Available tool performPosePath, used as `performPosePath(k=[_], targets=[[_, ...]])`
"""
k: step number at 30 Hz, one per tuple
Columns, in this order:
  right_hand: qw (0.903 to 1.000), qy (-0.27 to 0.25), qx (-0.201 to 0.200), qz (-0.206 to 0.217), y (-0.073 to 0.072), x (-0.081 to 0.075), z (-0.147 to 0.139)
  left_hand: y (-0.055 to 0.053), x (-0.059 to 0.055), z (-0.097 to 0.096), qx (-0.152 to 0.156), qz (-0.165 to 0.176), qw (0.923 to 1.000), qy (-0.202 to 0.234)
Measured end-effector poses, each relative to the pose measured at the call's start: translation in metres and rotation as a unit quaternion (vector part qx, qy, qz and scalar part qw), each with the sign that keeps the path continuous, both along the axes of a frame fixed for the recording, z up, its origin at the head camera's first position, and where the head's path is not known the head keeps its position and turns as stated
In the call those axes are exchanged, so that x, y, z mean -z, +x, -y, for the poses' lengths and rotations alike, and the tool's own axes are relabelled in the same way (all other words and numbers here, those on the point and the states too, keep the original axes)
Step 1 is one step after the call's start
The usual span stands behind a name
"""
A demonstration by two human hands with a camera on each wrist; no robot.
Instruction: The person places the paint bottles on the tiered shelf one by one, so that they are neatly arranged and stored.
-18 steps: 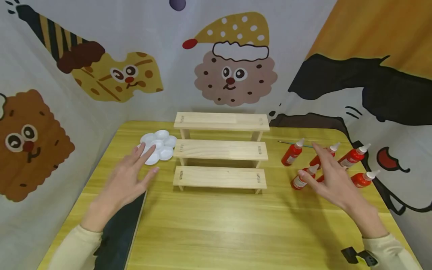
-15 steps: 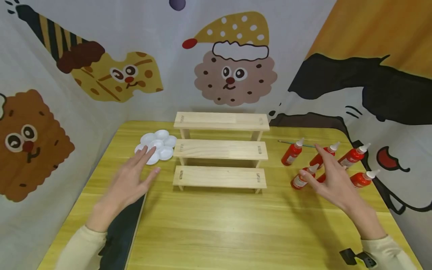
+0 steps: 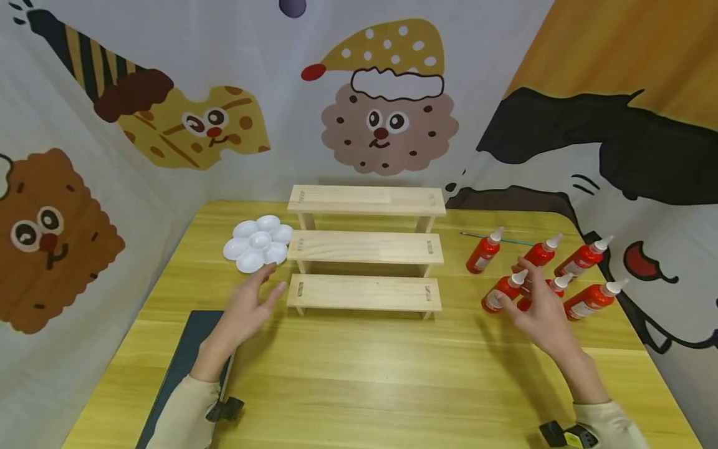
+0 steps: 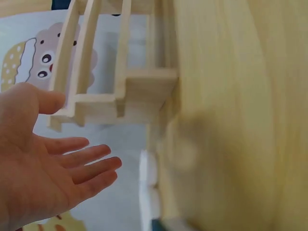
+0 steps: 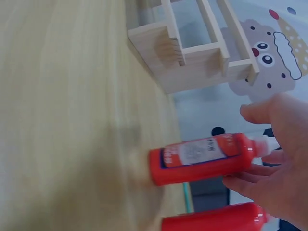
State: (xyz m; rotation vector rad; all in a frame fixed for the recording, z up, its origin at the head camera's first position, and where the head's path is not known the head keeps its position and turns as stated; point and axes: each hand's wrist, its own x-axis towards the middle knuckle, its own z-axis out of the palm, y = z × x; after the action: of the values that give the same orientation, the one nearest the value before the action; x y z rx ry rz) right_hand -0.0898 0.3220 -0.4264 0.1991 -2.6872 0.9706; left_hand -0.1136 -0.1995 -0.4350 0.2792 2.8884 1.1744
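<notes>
My left hand (image 3: 244, 308) hovers over the table in front of a white flower-shaped paint palette (image 3: 259, 241), its fingers loosely extended. In the left wrist view, that hand (image 4: 62, 173) shows an uncovered palm with nothing in it. My right hand (image 3: 541, 315) is at the front-left red squeeze bottle (image 3: 501, 295), which has a white pointed nozzle. Seen from the right wrist, the thumb of this hand (image 5: 284, 168) stands apart above the bottle, while the other fingers reach behind its neck end. Several more red bottles (image 3: 591, 302) stand around this hand.
A three-step wooden stand (image 3: 364, 292) occupies the table's middle back. Behind the bottles lies a thin paintbrush (image 3: 516, 242). A dark flat board (image 3: 176, 368) lies under the left forearm. A cartoon-printed cloth (image 3: 280, 93) hangs behind the table (image 3: 364, 386).
My left hand has drawn back from over the palette and shifted right. My right hand has moved slightly left and nearer, its fingers lowering around the front-left bottle.
</notes>
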Motion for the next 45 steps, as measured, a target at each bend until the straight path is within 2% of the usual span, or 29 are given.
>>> performPosePath(k=[2,4,9,16,20,24,29,35,41,45], targets=[[0.9999,-0.001,0.012,0.011,0.001,0.006,0.001,-0.002,0.007,-0.006,-0.001,0.004,0.9997,0.023],[0.9997,-0.001,0.022,0.012,0.002,0.011,0.002,-0.005,0.013,-0.011,-0.005,0.021,0.9983,0.054],[0.9995,-0.007,0.030,-0.010,0.000,0.029,0.005,-0.009,0.025,-0.022,-0.027,0.074,0.9894,0.122],[0.9973,-0.053,0.042,0.030,0.001,0.042,0.008,-0.011,0.037,-0.029,-0.056,0.098,0.9825,0.148],[0.9952,-0.069,0.042,0.055,0.001,0.046,0.008,-0.014,0.043,-0.028,-0.061,0.117,0.9698,0.205],[0.9955,-0.070,0.039,0.050,0.000,0.052,0.008,-0.015,0.046,-0.026,-0.064,0.133,0.9581,0.245],[0.9959,-0.076,0.039,0.031,0.001,0.057,0.008,-0.013,0.046,-0.029,-0.084,0.132,0.9561,0.248],[0.9955,-0.089,0.028,-0.018,0.002,0.052,0.011,-0.010,0.046,-0.033,-0.108,0.132,0.9518,0.255],[0.9945,-0.071,0.014,-0.075,-0.006,0.032,0.019,-0.008,0.048,-0.034,-0.137,0.138,0.9404,0.279],[0.9937,-0.068,-0.004,-0.090,-0.012,0.015,0.028,-0.008,0.047,-0.036,-0.145,0.139,0.9338,0.296]])
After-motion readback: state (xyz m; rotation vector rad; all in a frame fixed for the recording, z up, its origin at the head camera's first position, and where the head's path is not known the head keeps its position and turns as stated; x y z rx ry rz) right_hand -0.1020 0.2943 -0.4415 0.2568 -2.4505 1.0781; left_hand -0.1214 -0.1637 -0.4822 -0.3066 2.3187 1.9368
